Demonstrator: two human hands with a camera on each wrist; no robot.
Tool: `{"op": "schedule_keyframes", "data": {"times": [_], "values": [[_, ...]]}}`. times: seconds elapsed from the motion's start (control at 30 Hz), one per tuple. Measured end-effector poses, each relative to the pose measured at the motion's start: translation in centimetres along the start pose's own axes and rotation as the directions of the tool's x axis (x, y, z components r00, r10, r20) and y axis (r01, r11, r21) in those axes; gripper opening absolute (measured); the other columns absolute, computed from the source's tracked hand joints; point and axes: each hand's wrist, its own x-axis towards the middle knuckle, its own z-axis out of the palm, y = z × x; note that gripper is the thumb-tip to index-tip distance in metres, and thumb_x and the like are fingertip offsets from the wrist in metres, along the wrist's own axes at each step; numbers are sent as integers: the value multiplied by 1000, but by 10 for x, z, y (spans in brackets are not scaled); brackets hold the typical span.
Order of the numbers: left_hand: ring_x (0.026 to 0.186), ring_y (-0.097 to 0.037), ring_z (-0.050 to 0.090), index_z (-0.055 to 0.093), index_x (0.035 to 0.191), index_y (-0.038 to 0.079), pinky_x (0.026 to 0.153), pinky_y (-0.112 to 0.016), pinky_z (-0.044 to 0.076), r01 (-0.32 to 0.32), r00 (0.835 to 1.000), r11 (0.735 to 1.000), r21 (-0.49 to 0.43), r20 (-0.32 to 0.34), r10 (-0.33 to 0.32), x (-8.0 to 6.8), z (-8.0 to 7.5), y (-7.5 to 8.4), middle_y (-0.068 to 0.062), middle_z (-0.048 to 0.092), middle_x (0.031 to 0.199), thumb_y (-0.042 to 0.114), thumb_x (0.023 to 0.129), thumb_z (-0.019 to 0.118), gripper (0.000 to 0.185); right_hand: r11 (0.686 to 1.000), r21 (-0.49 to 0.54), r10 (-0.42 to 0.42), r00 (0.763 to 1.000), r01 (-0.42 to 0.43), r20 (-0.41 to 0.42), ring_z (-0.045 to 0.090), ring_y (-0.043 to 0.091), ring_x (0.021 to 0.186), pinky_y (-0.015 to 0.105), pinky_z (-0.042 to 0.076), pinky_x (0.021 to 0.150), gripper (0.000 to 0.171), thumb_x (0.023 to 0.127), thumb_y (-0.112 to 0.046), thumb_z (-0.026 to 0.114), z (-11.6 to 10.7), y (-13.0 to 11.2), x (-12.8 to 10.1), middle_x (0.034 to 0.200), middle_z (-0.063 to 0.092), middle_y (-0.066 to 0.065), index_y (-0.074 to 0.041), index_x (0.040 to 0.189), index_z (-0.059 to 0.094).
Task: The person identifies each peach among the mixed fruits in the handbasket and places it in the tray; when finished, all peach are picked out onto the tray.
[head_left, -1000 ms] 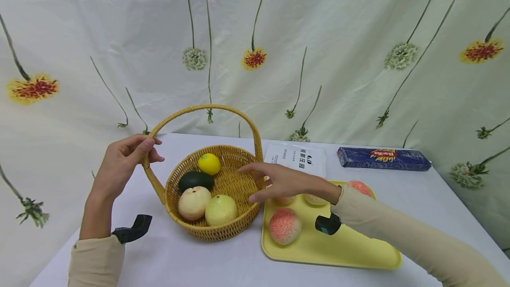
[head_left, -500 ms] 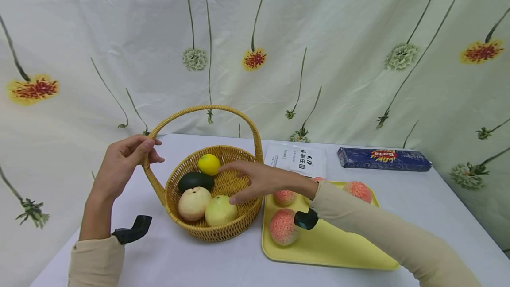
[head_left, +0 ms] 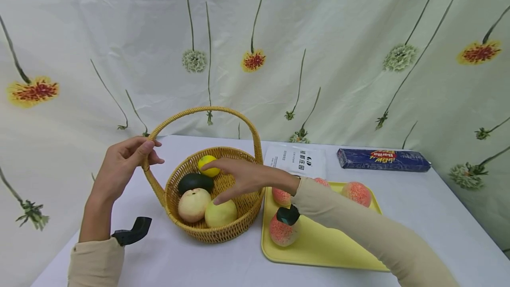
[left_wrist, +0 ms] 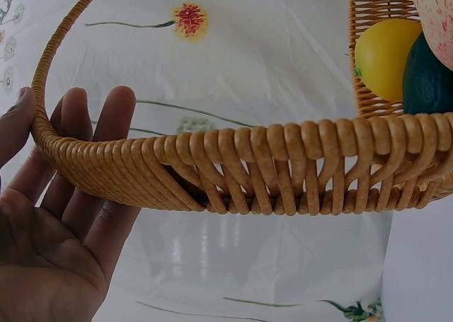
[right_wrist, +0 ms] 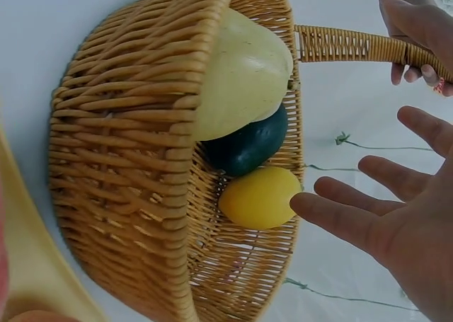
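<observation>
My left hand (head_left: 119, 165) pinches the left side of the handle (head_left: 203, 110) of a wicker basket (head_left: 215, 235) between thumb and fingers. Above the basket hovers my right hand (head_left: 245, 176), fingers spread and holding nothing. A yellow lemon (head_left: 205, 162) lies at the back of the basket, partly behind its fingers in the head view. Also inside are a dark green avocado-like fruit (head_left: 194, 182), a pale pinkish peach-like fruit (head_left: 194, 206) and a pale yellow-green round fruit (head_left: 221, 215). In the right wrist view, the fingertips appear near the lemon (right_wrist: 260, 198); contact is unclear.
To the basket's right lies a yellow tray (head_left: 322, 251) bearing several pink peaches (head_left: 356, 194), some partly hidden by the right arm. Behind it are a white packet (head_left: 296, 157) and a blue Barilla box (head_left: 382, 160). A flowered curtain (head_left: 338, 56) hangs at the back.
My right hand has moved left over the basket, from its right rim toward the lemon and the yellow-green fruit. My left hand stays on the handle.
</observation>
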Motion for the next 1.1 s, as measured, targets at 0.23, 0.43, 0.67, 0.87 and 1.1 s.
{"op": "schedule_keyframes", "data": {"times": [0.23,0.43,0.67,0.87,1.1], "values": [[77,-11,69,64,106,6,81,-16,42,-2,1000,1000,-3,-1,2,0,0,0,0,69,73,19,100,51,19,999,-44,-8,1000,9,20,37,8,132,26,35,105,78,82,-39,74,-2,-6,14,149,37,-4,-21,147,35],[77,-13,70,64,107,3,82,-18,42,12,1000,1000,4,-4,-12,0,1,2,-1,69,74,21,100,51,22,999,-50,-8,1000,9,28,36,7,134,24,35,105,78,82,-39,74,-1,-9,23,149,38,-3,-19,146,36],[77,-14,69,62,108,0,83,-19,41,39,999,999,6,-15,-39,-1,2,2,-6,69,75,24,101,50,28,997,-80,-10,999,13,38,34,7,136,22,28,109,78,82,-39,74,2,-12,32,149,39,0,-16,146,37],[78,-13,69,61,108,0,83,-19,41,42,999,999,15,-14,-42,-1,2,2,-5,69,75,25,101,50,29,995,-104,-3,999,8,54,34,9,136,22,28,109,78,82,-38,73,4,-14,39,149,39,0,-15,147,36],[78,-12,69,63,107,4,83,-20,40,22,1000,1000,15,-2,-22,-1,0,2,-6,70,75,22,101,50,23,989,-145,16,995,-2,94,38,8,131,19,31,105,73,83,-37,74,6,-15,49,144,42,-3,-17,144,40]]}}
